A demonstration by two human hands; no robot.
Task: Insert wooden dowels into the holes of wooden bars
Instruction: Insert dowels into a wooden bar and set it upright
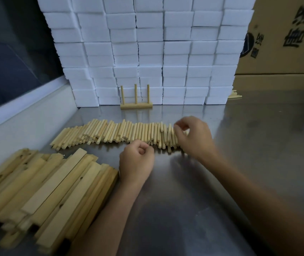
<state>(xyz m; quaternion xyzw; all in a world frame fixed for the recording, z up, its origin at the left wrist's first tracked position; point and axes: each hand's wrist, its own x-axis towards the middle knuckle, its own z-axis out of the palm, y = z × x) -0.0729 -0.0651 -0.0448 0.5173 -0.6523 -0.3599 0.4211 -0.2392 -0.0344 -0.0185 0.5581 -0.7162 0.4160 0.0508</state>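
Now the right hand [193, 137] is over the right end of the row of dowels [114, 133], fingers curled in a pinch at the top of the pile; whether a dowel is actually between them I cannot tell, it's too blurred. The row lies side by side, ends toward the person, which I'd say keeps single sticks easy to peel off from that end. The left hand [137, 159] sits just left and nearer, curled into a loose fist on the steel table [221, 182], holding nothing visible and looking ready to take a bar. Left of that fist is the heap of drilled wooden bars [46, 191], within easy reach. Beyond both hands, one finished bar [136, 105] stands with three dowels upright against the wall of white foam blocks [147, 43], parked clear of the working space.
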